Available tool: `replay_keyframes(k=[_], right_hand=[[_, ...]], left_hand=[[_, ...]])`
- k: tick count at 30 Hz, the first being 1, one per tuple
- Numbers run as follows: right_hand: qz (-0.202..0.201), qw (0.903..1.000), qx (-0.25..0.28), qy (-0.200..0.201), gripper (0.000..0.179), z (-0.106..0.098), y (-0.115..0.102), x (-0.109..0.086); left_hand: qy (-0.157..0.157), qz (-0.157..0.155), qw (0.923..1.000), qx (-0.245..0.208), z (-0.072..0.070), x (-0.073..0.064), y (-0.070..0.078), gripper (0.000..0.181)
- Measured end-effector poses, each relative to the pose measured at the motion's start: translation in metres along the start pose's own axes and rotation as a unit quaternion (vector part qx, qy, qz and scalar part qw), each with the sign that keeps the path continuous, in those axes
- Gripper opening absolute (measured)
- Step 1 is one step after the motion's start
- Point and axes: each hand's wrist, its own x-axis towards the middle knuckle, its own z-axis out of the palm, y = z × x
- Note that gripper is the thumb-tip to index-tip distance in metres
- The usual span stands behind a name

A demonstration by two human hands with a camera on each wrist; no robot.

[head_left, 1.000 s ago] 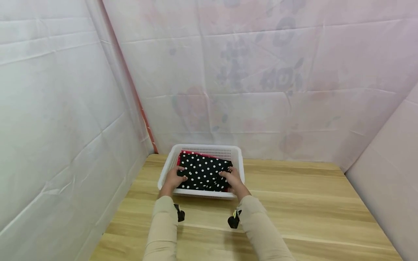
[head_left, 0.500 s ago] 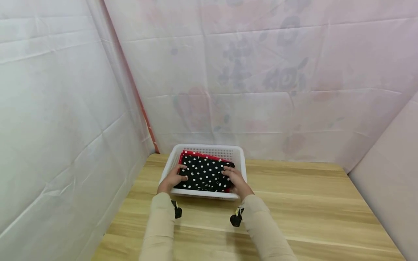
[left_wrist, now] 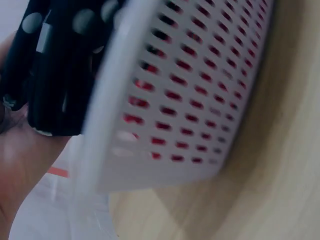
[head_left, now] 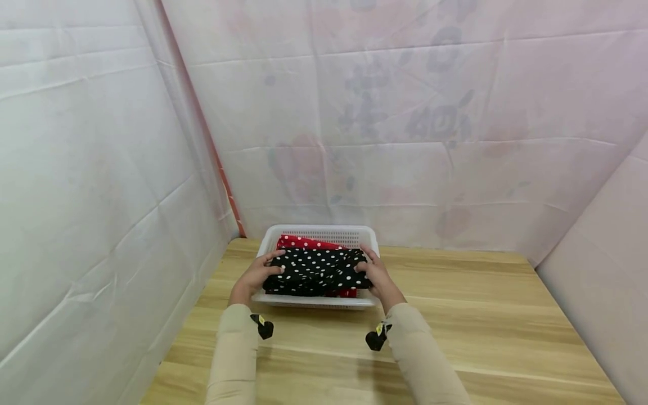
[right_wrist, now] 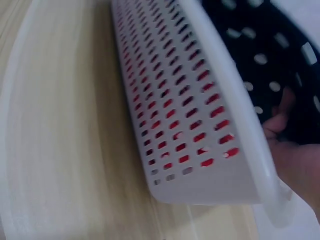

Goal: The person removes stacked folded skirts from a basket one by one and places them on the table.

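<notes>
A folded black cloth with white polka dots hangs between my two hands at the white perforated basket. My left hand grips its left end, thumb on top. At the right end my right hand pinches it, with fingers tucked underneath in the right wrist view. Beneath it in the basket lies a red cloth with white dots, showing along the back and front edges. In the left wrist view the black cloth's folded layers stand above the basket's rim.
The basket stands on a wooden table, close to the back sheet wall. Another white sheet hangs along the left side. Small black devices are strapped at both wrists.
Both hands have lifted the black dotted cloth up and toward me off the red one, and stand farther apart. More of the red cloth shows behind it.
</notes>
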Motion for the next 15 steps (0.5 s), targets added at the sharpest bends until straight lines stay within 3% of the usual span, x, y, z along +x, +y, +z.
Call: replay_keyframes(k=[4,7,12,15], right_hand=[[0.014,0.9996,-0.002,-0.023,0.076,-0.006,-0.008,-0.005],[0.012,0.9987,-0.008,-0.049,0.081,-0.010,-0.012,-0.011],[-0.014,0.9948,-0.026,-0.097,0.082,-0.015,-0.021,-0.024],[-0.044,0.9926,-0.034,-0.108,0.079,-0.018,-0.025,-0.034]], left_hand=[[-0.023,0.019,0.9989,-0.036,0.000,-0.004,0.002,0.057],[-0.060,0.047,0.9943,-0.075,-0.001,-0.013,0.002,0.060],[-0.141,0.114,0.9712,-0.154,-0.003,-0.030,0.004,0.068],[-0.163,0.144,0.9578,-0.188,-0.001,-0.041,0.006,0.073]])
